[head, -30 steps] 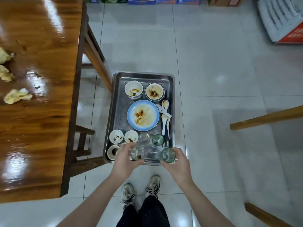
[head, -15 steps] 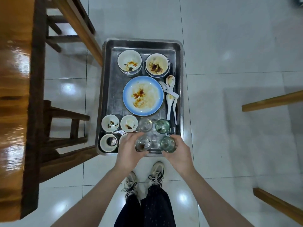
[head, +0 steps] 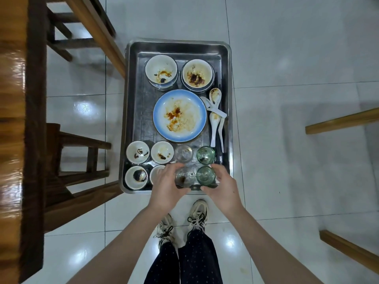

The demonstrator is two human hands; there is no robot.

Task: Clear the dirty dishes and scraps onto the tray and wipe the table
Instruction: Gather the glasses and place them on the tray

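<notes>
You are in the loading step: both hands are over the near right corner of the tray (head: 178, 44), each wrapped round a glass. Your left hand (head: 165, 190) has fingers and thumb curled about the clear glass (head: 183, 177), which holds a dark dreg. Your right hand (head: 224, 187) grips the green glass (head: 205, 175) the same way. The 2 glasses stand upright side by side, touching or nearly so. I cannot tell whether their bases are on the tray floor yet, since your fingers cover them. Just beyond them stand the back glasses (head: 205, 155), 1 clear and 1 green. To the left are 4 small cups (head: 137, 152), the nearest partly hidden by your left hand. The plate (head: 179, 114) fills the middle, 2 bowls (head: 161, 71) sit at the far end, and the spoons (head: 214, 119) lie along the right wall. By that count the dishes look largely cleared. As I judge it, the next move calls for setting both glasses flat in that last gap, then loosening your fingers and lifting straight up. The row is tight, and a sideways pull could tip a neighbour. After that, the scraps and the wiping remain. Only the edge of the desk (head: 12, 140) shows at the left, so what lies on it cannot be read from here.
</notes>
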